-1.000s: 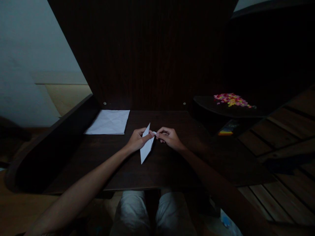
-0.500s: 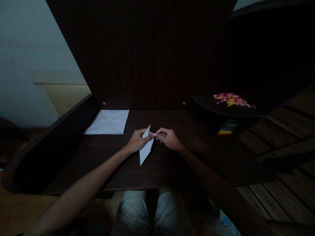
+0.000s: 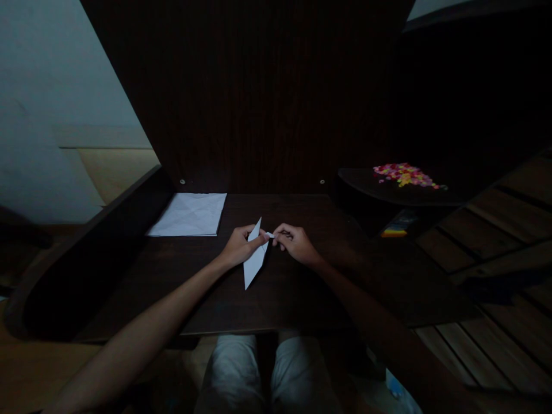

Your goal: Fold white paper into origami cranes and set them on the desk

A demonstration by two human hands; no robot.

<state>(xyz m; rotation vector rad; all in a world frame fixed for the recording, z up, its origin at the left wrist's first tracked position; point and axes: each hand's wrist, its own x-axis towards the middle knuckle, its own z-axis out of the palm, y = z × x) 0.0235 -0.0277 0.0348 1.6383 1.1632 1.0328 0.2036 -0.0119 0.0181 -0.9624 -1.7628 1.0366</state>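
A folded white paper [image 3: 255,265] with pointed ends is held over the dark desk, in the middle of the head view. My left hand [image 3: 240,246] is closed on it, the thumb pressed across its upper part. From its right side a small paper tip sticks out toward my right hand [image 3: 295,242]. The fingers of my right hand are curled and pinch the end of that tip. What lies behind the left fingers is hidden.
A stack of white paper sheets [image 3: 190,214] with crease marks lies at the desk's back left. On a raised shelf [image 3: 357,183] at the right is a pile of small pink, red and yellow pieces [image 3: 405,173]. A dark side panel [image 3: 86,253] bounds the left.
Both hands stay close to where they were. The folded paper has shifted slightly left, and a little more of its small tip shows between the hands.
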